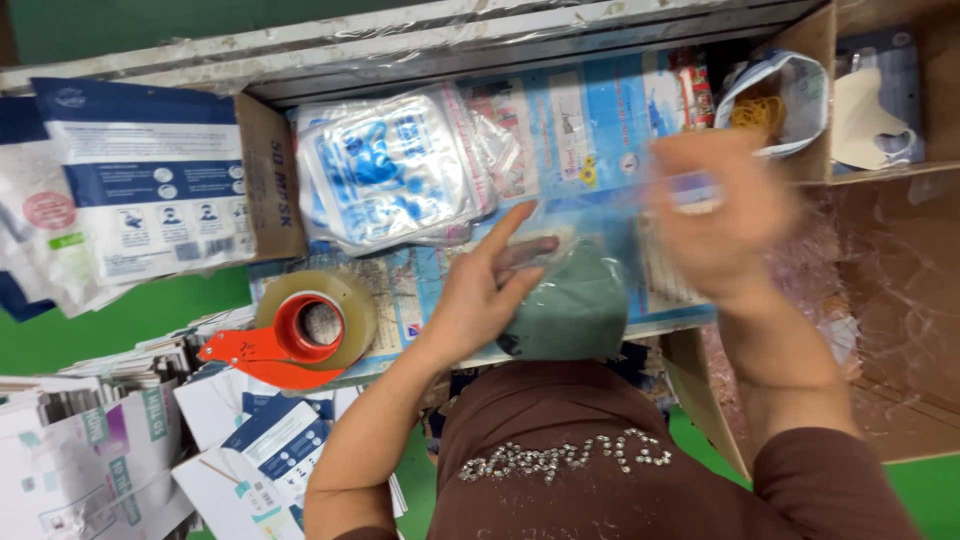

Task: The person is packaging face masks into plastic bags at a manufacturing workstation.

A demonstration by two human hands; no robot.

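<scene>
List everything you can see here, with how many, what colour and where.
Grey-green folded face mask: one, under the left hand, centre.
Clear plastic sleeve: one, see-through, at the blurred right hand.
Tape dispenser with orange handle and clear tape roll: one, left of centre.
Clear bag of blue-and-white mask packets: one, top centre.
Brown cardboard box with white-and-blue packets: one, upper left.
White-and-blue flat cartons: a heap, lower left.
Yellow rubber bands in an open bag: a bunch, upper right.
White mask: one, far upper right.
Left hand: on the mask.
Right hand: blurred, raised.
</scene>
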